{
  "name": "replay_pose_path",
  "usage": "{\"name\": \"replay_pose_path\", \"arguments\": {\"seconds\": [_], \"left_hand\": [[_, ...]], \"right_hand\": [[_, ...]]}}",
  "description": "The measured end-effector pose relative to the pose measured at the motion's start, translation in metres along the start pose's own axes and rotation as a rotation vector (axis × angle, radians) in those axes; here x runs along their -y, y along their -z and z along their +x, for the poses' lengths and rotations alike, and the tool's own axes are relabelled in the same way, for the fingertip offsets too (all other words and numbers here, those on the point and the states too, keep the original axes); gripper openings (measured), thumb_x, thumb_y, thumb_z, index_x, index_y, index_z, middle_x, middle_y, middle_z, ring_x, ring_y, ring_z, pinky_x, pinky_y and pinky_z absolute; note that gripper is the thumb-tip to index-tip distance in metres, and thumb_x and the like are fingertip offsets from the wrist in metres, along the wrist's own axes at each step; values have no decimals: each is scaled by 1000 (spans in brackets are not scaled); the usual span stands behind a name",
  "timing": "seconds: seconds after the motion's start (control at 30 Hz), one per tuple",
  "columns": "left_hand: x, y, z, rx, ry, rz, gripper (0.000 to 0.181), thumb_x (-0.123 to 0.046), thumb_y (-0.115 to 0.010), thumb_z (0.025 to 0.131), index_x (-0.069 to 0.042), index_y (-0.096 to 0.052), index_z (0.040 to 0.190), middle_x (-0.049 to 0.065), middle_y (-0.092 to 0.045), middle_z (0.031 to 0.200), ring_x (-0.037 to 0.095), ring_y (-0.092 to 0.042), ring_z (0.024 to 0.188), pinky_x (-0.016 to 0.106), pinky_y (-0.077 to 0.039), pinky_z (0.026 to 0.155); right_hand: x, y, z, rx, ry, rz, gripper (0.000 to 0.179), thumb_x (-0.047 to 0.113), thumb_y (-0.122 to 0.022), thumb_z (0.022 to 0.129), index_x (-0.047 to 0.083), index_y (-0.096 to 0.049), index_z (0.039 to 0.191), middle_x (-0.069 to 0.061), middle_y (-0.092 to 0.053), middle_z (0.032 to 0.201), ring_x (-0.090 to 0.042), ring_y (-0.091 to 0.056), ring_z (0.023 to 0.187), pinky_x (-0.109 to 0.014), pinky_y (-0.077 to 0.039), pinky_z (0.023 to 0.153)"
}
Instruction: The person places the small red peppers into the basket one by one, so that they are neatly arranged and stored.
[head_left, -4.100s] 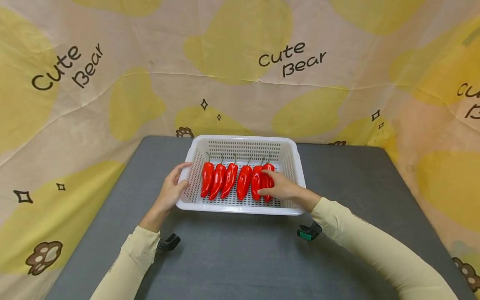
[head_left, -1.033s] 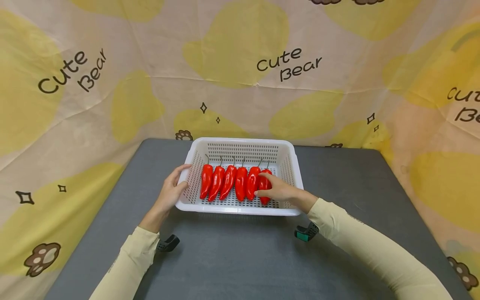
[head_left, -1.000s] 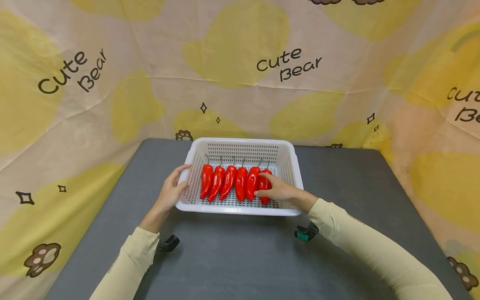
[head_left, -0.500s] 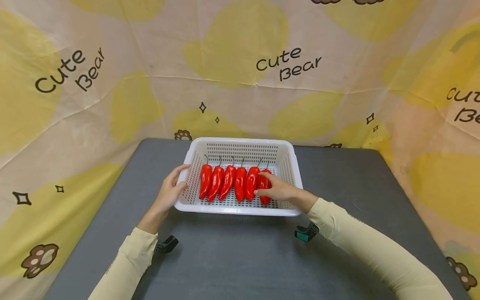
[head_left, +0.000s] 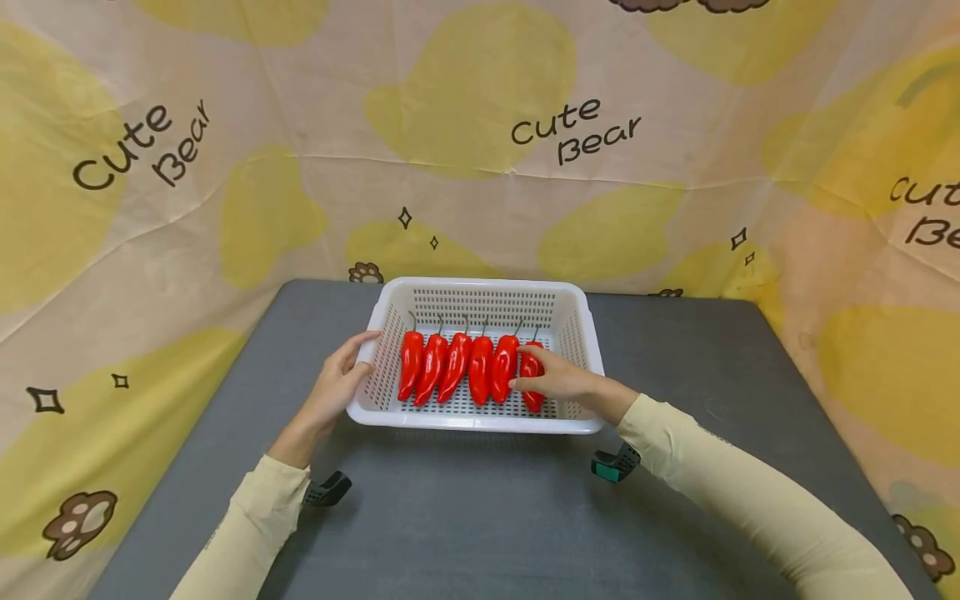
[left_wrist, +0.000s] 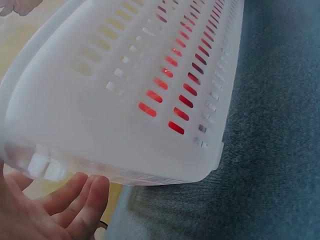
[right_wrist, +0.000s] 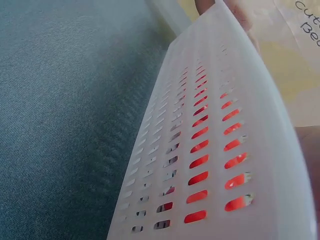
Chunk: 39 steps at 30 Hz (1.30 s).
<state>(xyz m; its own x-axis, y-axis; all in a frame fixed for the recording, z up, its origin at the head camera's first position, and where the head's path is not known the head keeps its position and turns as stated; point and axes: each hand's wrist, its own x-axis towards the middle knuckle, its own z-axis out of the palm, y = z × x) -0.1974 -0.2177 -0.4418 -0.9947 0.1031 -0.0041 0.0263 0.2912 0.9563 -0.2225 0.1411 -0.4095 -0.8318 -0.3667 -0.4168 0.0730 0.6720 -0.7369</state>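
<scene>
A white perforated plastic basket (head_left: 480, 423) holds several red peppers (head_left: 454, 367) side by side in a row, their green stems pointing away from me. My left hand (head_left: 333, 387) holds the basket's left rim, thumb and index finger on the edge. In the left wrist view, other fingers of the left hand (left_wrist: 75, 207) lie against the outside, below the rim. My right hand (head_left: 558, 375) reaches over the right side and pinches the rightmost red pepper (head_left: 533, 402), partly covering it. In the right wrist view the basket wall (right_wrist: 270, 165) hides most of that hand.
The basket stands towards the back of a dark grey table (head_left: 465, 517). Behind and beside it hangs a beige and yellow printed cloth (head_left: 465, 100). Black wrist devices (head_left: 617, 463) sit under both wrists.
Over about four seconds the fourth and fifth peppers shifted left, and the fifth parted from the rightmost. Lately the rightmost pepper moved slightly right; the left forearm shifted slightly left.
</scene>
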Motion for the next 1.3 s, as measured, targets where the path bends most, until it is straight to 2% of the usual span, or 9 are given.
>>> {"name": "replay_pose_path", "arguments": {"seconds": [0.17, 0.37, 0.53, 0.63, 0.87, 0.93, 1.13, 1.3], "left_hand": [[-2, 3, -2, 2, -7, 10, 50, -7, -43, 101, -10, -43, 152, 27, -47, 151, 38, -62, 115, 26, -58, 77], [-4, 7, -4, -5, 9, 14, 49, -9, -43, 103, -10, -43, 152, 25, -47, 152, 32, -57, 120, 18, -52, 84], [-7, 10, -7, -28, 12, 19, 49, -10, -42, 103, -11, -42, 152, 24, -48, 151, 33, -53, 125, 24, -51, 86], [-9, 14, -10, -44, 11, 20, 48, -11, -42, 103, -10, -43, 152, 23, -48, 152, 28, -53, 126, 29, -51, 86], [-13, 23, -15, -90, 13, -27, 45, -13, -42, 104, -6, -45, 149, 21, -52, 146, 5, -58, 106, 25, -54, 83], [-13, 24, -16, -97, 4, -46, 42, -13, -43, 105, -6, -48, 146, 16, -57, 139, 2, -61, 102, 24, -55, 81], [-18, 29, -21, -120, -47, -89, 36, -12, -43, 105, -10, -54, 140, -15, -64, 118, 6, -66, 101, 24, -58, 78], [-23, 33, -25, -135, -75, -121, 33, -12, -46, 105, -13, -57, 136, -17, -65, 116, 4, -67, 98, 24, -58, 77]], "right_hand": [[2, 3, -1, -8, 4, 16, 78, 34, -66, 93, 13, -29, 159, -19, -37, 159, -40, -35, 144, -64, -31, 117], [3, 7, -3, -14, 14, 37, 78, 34, -65, 94, 12, -28, 159, -19, -36, 160, -40, -33, 145, -67, -29, 116], [3, 11, -6, -25, 29, 54, 76, 32, -63, 95, 12, -27, 159, -20, -33, 161, -41, -31, 146, -68, -29, 115], [5, 16, -9, -18, 63, 84, 74, 32, -61, 96, 11, -27, 158, -23, -30, 162, -44, -30, 146, -67, -30, 115], [10, 28, -14, -33, 135, 157, 63, 28, -58, 99, 7, -35, 153, -26, -38, 157, -44, -39, 142, -61, -38, 114], [9, 30, -16, -43, 149, 172, 61, 28, -58, 99, 7, -37, 152, -25, -40, 156, -43, -40, 142, -60, -39, 113], [4, 37, -22, -80, 193, 226, 55, 26, -55, 101, 6, -40, 151, -24, -40, 157, -45, -43, 141, -62, -39, 113], [-1, 43, -29, -116, 231, 237, 55, 27, -54, 102, 7, -40, 152, -23, -41, 157, -44, -44, 140, -60, -41, 112]]}}
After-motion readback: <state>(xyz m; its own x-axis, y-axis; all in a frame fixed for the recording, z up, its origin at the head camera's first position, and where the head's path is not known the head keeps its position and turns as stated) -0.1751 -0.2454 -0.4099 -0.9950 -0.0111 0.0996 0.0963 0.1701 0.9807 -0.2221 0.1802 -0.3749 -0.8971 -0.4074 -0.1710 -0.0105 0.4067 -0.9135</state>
